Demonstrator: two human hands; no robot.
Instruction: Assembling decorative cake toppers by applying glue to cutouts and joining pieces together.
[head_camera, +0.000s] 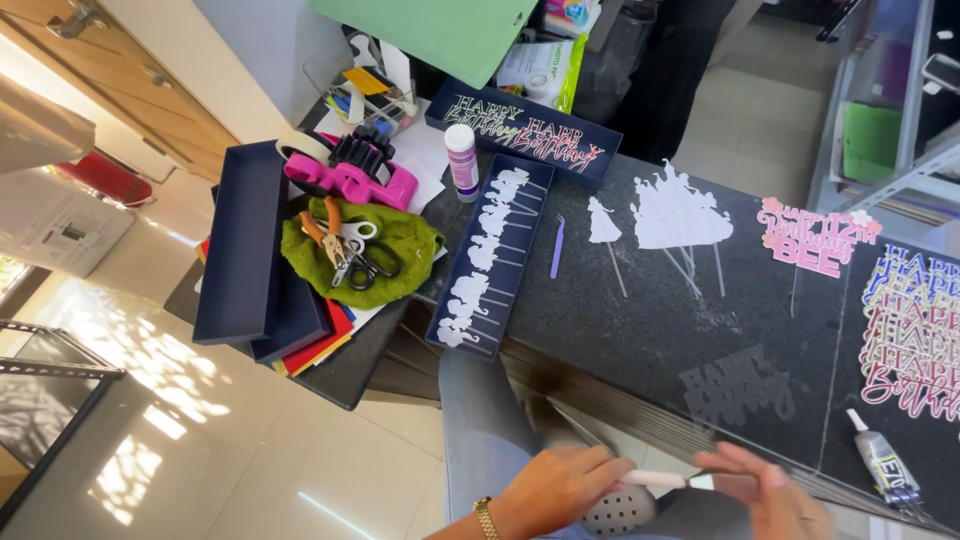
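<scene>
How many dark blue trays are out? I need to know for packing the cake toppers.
3. One long tray of white toppers at the counter's edge, one tray of script toppers behind it, one empty tray on the left stack. Others may be hidden.

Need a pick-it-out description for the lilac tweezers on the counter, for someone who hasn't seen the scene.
Start at the dark speckled counter and find the long navy tray of white cutouts on sticks. Just right of that tray's upper half lie the lilac tweezers, flat on the stone. They are the only slim, pale purple tool there; the white figure topper to their right is paper on a stick.
</scene>
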